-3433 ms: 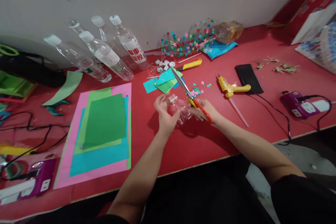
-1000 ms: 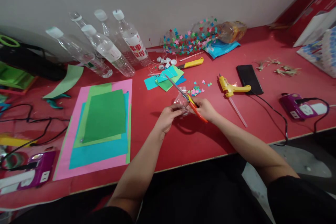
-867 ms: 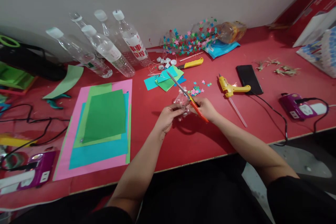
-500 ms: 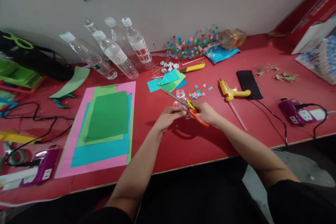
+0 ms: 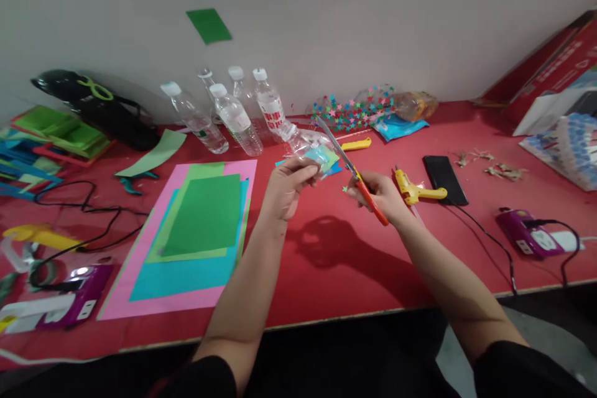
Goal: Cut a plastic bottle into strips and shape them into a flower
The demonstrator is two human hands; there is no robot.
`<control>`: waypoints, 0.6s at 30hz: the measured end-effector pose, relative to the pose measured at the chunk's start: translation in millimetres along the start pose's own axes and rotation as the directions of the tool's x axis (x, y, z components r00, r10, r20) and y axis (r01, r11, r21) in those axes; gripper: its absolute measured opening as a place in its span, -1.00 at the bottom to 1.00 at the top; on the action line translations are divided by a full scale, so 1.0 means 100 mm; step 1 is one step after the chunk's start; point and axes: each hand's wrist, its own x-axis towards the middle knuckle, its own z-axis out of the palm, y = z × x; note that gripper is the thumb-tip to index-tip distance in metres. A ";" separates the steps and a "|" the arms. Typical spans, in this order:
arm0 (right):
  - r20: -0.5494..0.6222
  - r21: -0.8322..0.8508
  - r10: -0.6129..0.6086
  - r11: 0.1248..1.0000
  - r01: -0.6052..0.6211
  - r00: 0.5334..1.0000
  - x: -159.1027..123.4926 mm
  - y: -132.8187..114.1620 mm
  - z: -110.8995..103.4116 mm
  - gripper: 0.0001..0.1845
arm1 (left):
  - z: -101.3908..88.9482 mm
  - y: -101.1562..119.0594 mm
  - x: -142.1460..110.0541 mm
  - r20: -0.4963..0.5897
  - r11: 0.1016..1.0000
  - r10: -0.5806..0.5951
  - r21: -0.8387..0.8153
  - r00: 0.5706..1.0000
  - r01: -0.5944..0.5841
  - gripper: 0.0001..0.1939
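My left hand (image 5: 289, 185) pinches a clear plastic bottle piece (image 5: 305, 142) by its near edge, lifted above the red table, its neck pointing up and left. Coloured paper scraps (image 5: 333, 165) show through and beside the plastic. In my right hand (image 5: 380, 194) is a pair of scissors (image 5: 370, 200) with orange and yellow handles. The blades slant up and left, just right of the bottle piece and apart from it. They look closed.
Several capped bottles (image 5: 240, 124) stand at the back left. Stacked coloured sheets (image 5: 203, 214) lie left. A yellow glue gun (image 5: 420, 191), a phone (image 5: 445, 179) and a purple power strip (image 5: 532, 233) lie right. Star-covered plastic (image 5: 354, 111) and a yellow utility knife (image 5: 357, 144) lie behind.
Both hands have risen off the table. The bottle piece has tilted left, and the scissors have moved away from it to the right. The head view has tilted up.
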 end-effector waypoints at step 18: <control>0.292 0.077 -0.019 0.997 -0.004 0.956 -0.34 0.26 0.33 -0.42 | -0.21 0.17 0.02 -0.034 0.978 0.020 0.208 0.999 -0.013 -0.85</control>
